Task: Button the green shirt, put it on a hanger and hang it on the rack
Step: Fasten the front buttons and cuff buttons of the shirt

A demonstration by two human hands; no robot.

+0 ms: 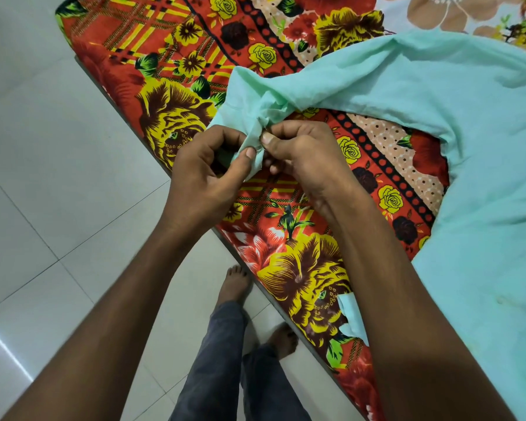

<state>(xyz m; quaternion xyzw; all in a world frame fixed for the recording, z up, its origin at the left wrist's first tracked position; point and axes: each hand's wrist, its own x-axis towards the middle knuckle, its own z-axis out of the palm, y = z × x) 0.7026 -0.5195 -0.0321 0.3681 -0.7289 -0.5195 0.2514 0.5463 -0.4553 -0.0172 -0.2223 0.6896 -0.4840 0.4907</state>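
green shirt (456, 123) lies across the bedsheet (176, 56), its sleeve stretched leftward, cuff pinched by left hand (208, 174) and right hand (304, 156).

Illumination was bright, even and diffuse with only faint shadows, a streak of glare (9, 354) marked the glossy floor tiles (43, 177), focus stayed sharp centrally, and wide-angle distortion bent straight lines toward the edges.

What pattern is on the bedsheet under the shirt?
Red bedsheet with big yellow flowers, roses and yellow plaid; head view.
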